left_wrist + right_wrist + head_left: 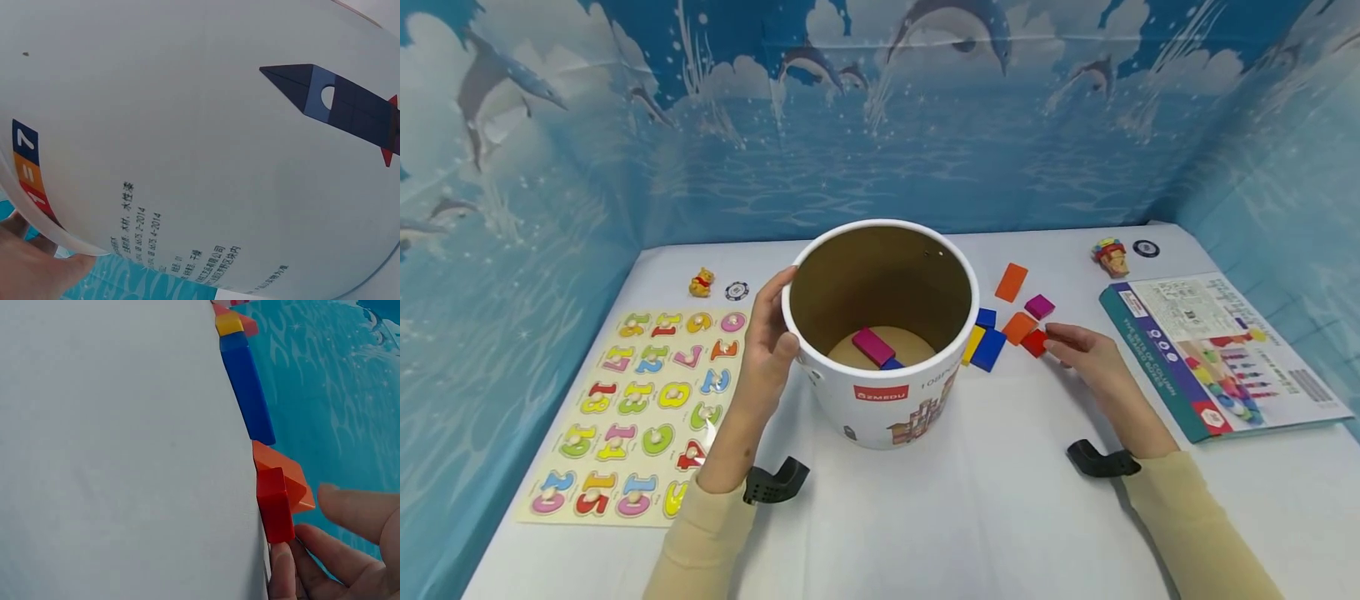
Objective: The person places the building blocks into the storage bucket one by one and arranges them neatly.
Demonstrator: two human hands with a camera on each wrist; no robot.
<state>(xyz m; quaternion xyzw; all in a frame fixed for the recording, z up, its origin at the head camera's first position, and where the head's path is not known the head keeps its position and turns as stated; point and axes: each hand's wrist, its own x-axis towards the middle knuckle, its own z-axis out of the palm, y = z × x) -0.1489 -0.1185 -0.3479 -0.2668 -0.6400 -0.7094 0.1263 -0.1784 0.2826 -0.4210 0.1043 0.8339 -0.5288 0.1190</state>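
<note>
A white bucket (880, 417) stands upright on the table, with a magenta block (873, 346) and part of a blue block (892, 364) visible inside. My left hand (767, 342) grips its rim at the left, thumb on the near side. In the left wrist view the bucket's printed wall fills most of the picture. My right hand (1086, 354) is at a red block (1035, 342); in the right wrist view its fingertips (282, 559) touch or nearly touch the block's end, and the thumb stands apart. Orange blocks (1019, 327), a blue block (988, 350) and a yellow one (973, 343) lie between bucket and hand.
A number puzzle board (580, 467) lies at the left, partly behind my left forearm. At the right is a flat boxed set (1232, 358). Small figurines (702, 282) and round chips (1146, 248) sit towards the back, near the blue dolphin-print curtain (880, 183).
</note>
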